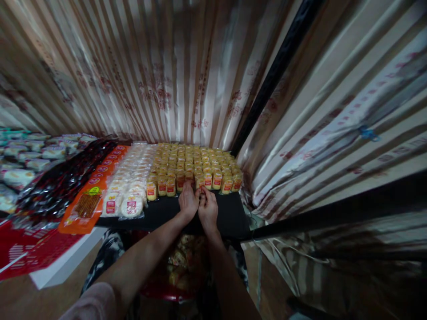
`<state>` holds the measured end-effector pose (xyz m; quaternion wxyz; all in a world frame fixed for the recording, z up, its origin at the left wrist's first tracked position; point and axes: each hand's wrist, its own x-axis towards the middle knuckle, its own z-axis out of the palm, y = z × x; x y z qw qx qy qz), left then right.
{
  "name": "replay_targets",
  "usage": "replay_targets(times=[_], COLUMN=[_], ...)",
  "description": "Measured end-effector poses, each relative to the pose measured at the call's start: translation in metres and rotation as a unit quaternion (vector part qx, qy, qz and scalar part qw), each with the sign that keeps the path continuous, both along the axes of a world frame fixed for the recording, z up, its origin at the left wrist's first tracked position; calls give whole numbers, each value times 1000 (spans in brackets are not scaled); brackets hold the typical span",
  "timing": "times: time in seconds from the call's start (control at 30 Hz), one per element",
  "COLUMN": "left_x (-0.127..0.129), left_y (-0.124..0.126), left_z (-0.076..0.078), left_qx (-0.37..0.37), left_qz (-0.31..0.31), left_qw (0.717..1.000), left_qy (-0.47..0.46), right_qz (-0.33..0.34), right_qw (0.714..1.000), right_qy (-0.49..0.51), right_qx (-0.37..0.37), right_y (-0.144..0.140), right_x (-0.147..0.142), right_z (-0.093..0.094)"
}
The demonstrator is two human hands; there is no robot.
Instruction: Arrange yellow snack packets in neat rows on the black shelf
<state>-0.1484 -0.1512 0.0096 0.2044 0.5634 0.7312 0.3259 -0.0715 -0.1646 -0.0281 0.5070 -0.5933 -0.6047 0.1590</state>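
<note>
My left hand reaches to the front of the rows of small yellow snack packs with red labels. Its fingers are closed at one pack there and hide part of it. Beside it, nearly touching, my right hand has its fingers curled together just in front of the same rows. Whatever those fingers hold, if anything, is hidden. The packs stand close together on a black table.
Left of the yellow packs lie clear packs of round white crackers, an orange snack bag and dark shiny packets. A red container of wrapped pieces is below the table edge. Striped curtains hang behind, with a black pole.
</note>
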Motion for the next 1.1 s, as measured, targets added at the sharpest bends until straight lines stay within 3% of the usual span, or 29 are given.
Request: replay_targets(times=[0.23,0.43,0.7,1.1], left_x=[-4,-8,-7,-9], left_y=[-7,-2,-1,4], left_z=[-8,-21,-33,-36], left_qx=[40,86,123,125], left_qz=[-24,-83,-114,-123], left_qw=[998,993,985,979], left_qy=[34,-15,-47,-104], right_qz=[11,2,-38,-66], right_qw=[1000,1000,998,995], right_qy=[-18,-19,-54,-65], right_qx=[10,8,-23,-27], right_y=[-4,-4,6,11], right_x=[-1,-1,1,-3], right_z=[-6,1,0,-4])
